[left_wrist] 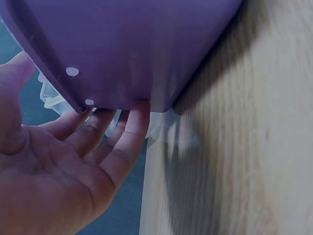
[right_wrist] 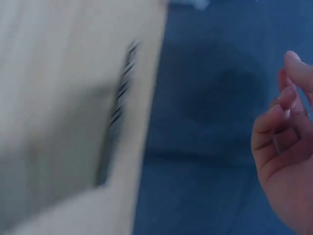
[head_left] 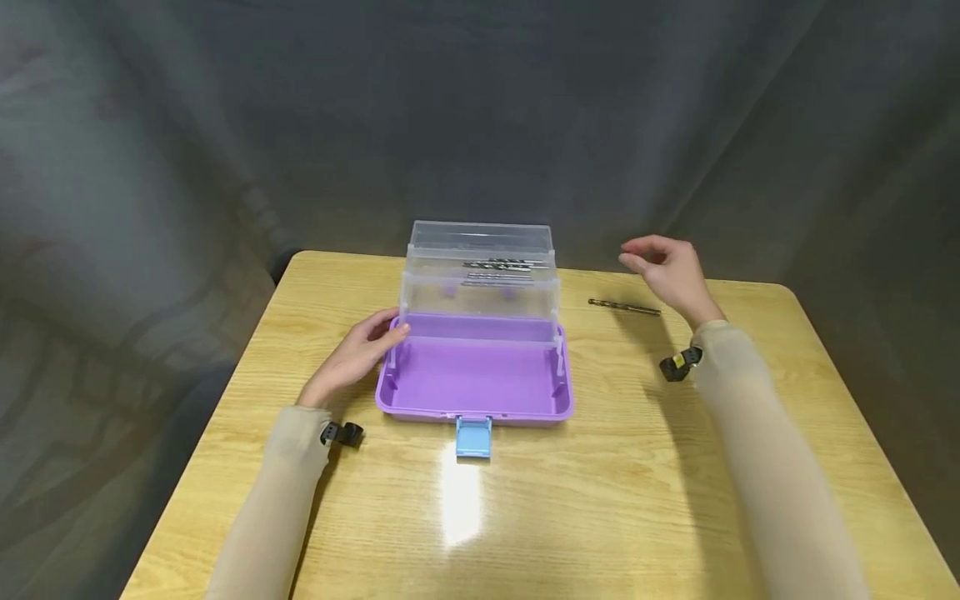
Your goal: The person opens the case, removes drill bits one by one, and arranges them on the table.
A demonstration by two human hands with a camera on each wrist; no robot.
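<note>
A purple toolbox [head_left: 474, 383] stands open on the wooden table, its clear tiered trays [head_left: 482, 275] raised at the back with several drill bits [head_left: 501, 265] in the upper tray. My left hand [head_left: 358, 354] rests flat against the box's left side, fingers straight; the left wrist view shows the fingers [left_wrist: 117, 137] touching the purple wall [left_wrist: 137, 54]. My right hand [head_left: 667, 271] hovers above the table with loosely curled fingers [right_wrist: 279, 122], holding nothing. A single drill bit [head_left: 624, 307] lies on the table just below it, blurred in the right wrist view as the drill bit [right_wrist: 117, 105].
A light blue latch [head_left: 473, 437] hangs from the box's front edge. The table [head_left: 615, 492] ends at a rounded far edge, with a grey cloth backdrop [head_left: 225, 125] behind. Black wrist straps sit on both sleeves.
</note>
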